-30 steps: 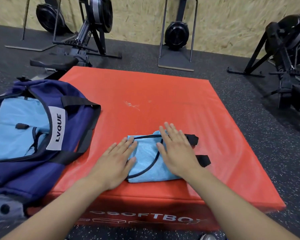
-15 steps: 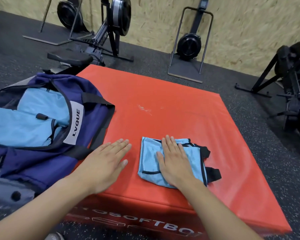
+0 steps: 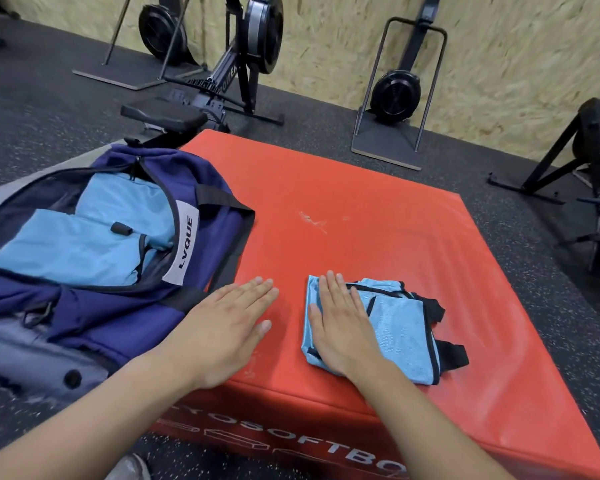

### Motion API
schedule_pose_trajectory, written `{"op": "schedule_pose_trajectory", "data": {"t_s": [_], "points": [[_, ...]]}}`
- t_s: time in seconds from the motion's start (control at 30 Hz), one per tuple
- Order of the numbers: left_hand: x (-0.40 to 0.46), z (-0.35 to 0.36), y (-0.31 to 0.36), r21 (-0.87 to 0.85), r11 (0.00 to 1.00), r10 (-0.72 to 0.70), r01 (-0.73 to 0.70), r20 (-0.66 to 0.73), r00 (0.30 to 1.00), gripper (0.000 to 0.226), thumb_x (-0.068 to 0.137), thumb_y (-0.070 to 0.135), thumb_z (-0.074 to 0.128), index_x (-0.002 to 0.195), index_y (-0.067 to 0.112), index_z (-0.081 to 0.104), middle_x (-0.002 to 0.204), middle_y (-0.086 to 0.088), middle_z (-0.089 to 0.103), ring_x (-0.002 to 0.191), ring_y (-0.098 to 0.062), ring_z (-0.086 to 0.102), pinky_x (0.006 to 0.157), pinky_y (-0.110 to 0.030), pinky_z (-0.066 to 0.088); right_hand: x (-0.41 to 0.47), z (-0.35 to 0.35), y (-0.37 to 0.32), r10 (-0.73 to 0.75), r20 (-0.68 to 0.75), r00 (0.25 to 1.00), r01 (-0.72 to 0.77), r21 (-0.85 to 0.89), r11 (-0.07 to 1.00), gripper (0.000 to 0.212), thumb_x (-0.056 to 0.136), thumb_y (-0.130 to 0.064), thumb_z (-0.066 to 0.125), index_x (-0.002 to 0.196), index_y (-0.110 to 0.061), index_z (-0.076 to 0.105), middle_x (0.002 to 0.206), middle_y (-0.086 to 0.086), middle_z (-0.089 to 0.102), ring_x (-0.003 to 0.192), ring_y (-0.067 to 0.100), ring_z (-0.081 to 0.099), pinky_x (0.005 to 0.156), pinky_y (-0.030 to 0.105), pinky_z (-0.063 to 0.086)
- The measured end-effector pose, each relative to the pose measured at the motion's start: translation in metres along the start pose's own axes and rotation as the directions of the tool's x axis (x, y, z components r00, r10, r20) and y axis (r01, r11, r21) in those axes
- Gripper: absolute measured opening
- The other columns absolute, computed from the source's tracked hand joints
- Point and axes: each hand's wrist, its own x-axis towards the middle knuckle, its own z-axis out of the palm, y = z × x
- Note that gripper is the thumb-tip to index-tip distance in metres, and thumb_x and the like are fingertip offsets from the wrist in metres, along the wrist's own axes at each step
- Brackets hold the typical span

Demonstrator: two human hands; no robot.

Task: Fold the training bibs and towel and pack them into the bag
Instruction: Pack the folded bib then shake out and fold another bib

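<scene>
Lower right, bib point(image 3: 395, 327): now folded smaller; right hand point(image 3: 343, 330) flat on it, grip open.
Left hand point(image 3: 227, 323): off bib, flat, open.
Bag point(image 3: 94, 306): open; packing next.

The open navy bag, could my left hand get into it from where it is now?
Probably yes. The left hand lies flat on the red soft box right beside the navy bag, whose zipped mouth gapes upward, with nothing between them.

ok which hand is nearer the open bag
Left. The left hand lies flat beside the bag; the right hand presses the folded bib, farther away.
</scene>
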Motion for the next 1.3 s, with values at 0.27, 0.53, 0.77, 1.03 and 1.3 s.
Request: {"op": "schedule_pose_trajectory", "data": {"t_s": [0.27,0.53,0.77,1.03,1.3], "points": [[-0.003,-0.001,-0.002,0.003,1.0,0.011,-0.011,0.009,1.0,0.055,0.101,0.042,0.031,0.143,0.016,0.054,0.148,0.0,0.052,0.138,-0.016,0.047,0.111,-0.03,0.025,0.003,0.002,-0.013,0.003,-0.007,1.0,-0.003,0.071,0.997,0.081,0.091,-0.056,-0.005,0.16,-0.015,0.001,0.168,-0.002,-0.008,0.152,0.009,-0.015,0.125,0.034,-0.007],[-0.003,0.002,-0.003,-0.019,1.0,0.014,-0.013,0.044,0.999,0.061,0.105,0.048,0.016,0.148,0.02,0.048,0.153,0.003,0.046,0.143,-0.012,0.04,0.114,-0.028,0.021,-0.003,-0.015,0.046,0.152,-0.017,0.988,-0.152,-0.016,0.988,0.063,0.107,-0.043,0.015,0.16,-0.014,-0.002,0.167,-0.003,-0.01,0.153,0.01,-0.014,0.124,0.033,-0.009],[0.008,0.002,0.009,-0.034,0.999,0.029,-0.026,0.066,0.997,0.054,0.1,0.042,0.031,0.144,0.018,0.053,0.148,0.001,0.052,0.138,-0.014,0.047,0.11,-0.029,0.026,-0.016,-0.016,0.061,0.177,-0.048,0.983,-0.177,0.0,0.984,0.064,0.104,-0.046,0.008,0.16,-0.016,-0.001,0.167,-0.003,-0.008,0.152,0.008,-0.013,0.122,0.028,-0.012],[0.048,0.018,0.043,-0.229,0.972,0.09,-0.057,0.138,0.986,0.071,0.089,0.056,0.0,0.157,0.038,0.007,0.165,0.014,0.006,0.152,-0.003,0.004,0.12,-0.021,-0.003,-0.076,-0.016,0.066,0.084,-0.07,0.994,-0.08,0.068,0.994,0.071,0.097,-0.054,0.002,0.16,-0.021,0.002,0.165,-0.01,-0.01,0.151,0.002,-0.014,0.123,0.03,-0.007],[0.079,0.043,0.038,-0.221,0.975,0.067,-0.024,0.19,0.979,0.073,0.089,0.058,0.003,0.155,0.04,0.026,0.166,0.017,0.004,0.151,0.001,-0.006,0.122,-0.025,-0.005,-0.066,-0.014,0.097,-0.05,0.0,0.999,0.05,0.025,0.998,0.069,0.099,-0.052,0.006,0.161,-0.022,0.009,0.167,-0.01,-0.004,0.15,0.0,-0.014,0.123,0.029,-0.008]]}}
